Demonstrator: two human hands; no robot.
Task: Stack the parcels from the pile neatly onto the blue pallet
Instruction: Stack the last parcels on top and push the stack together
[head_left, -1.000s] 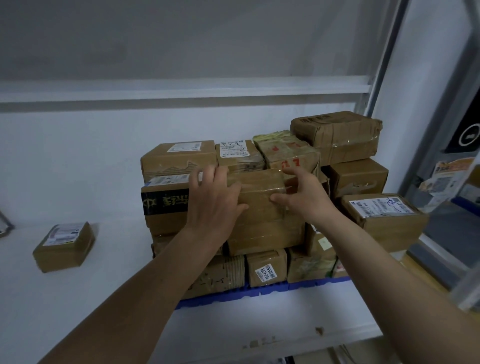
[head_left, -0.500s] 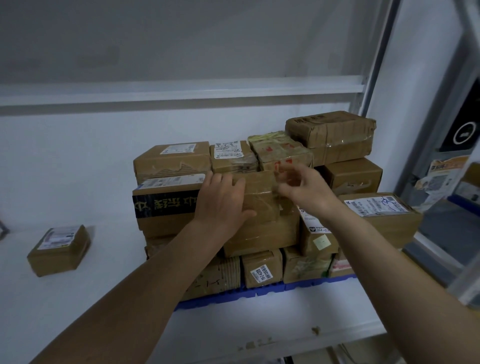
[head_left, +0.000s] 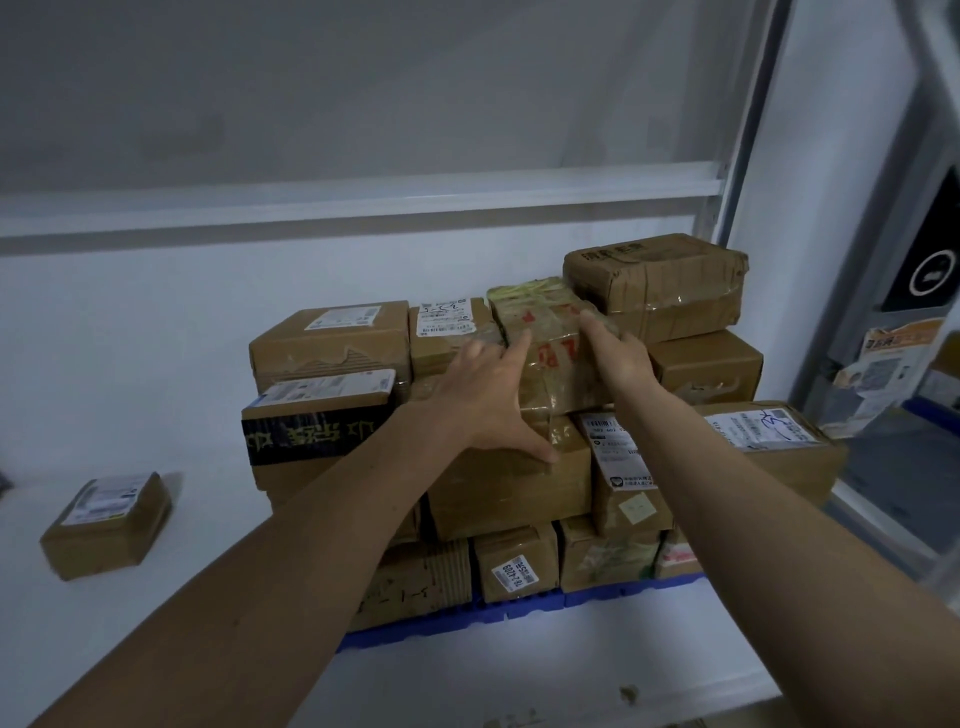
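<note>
Several brown cardboard parcels are stacked on the blue pallet (head_left: 519, 609) against the white wall. My left hand (head_left: 488, 400) lies with spread, straight fingers against the left side of a tape-wrapped parcel with red marks (head_left: 553, 358). Its thumb touches the larger brown parcel (head_left: 509, 488) below. My right hand (head_left: 621, 356) presses flat along the right side of the same red-marked parcel, fingertips pointing up. That parcel sits in the top layer, between a labelled parcel (head_left: 447, 325) and a taller taped parcel (head_left: 654, 286).
One small labelled parcel (head_left: 106, 525) lies alone on the white surface at the left. A metal frame post (head_left: 748, 156) and a glass panel with stickers stand on the right. A white ledge runs along the wall behind the stack.
Both hands have left the front brown parcel and moved up to the red-marked parcel above it. The brown parcel stays in the stack.
</note>
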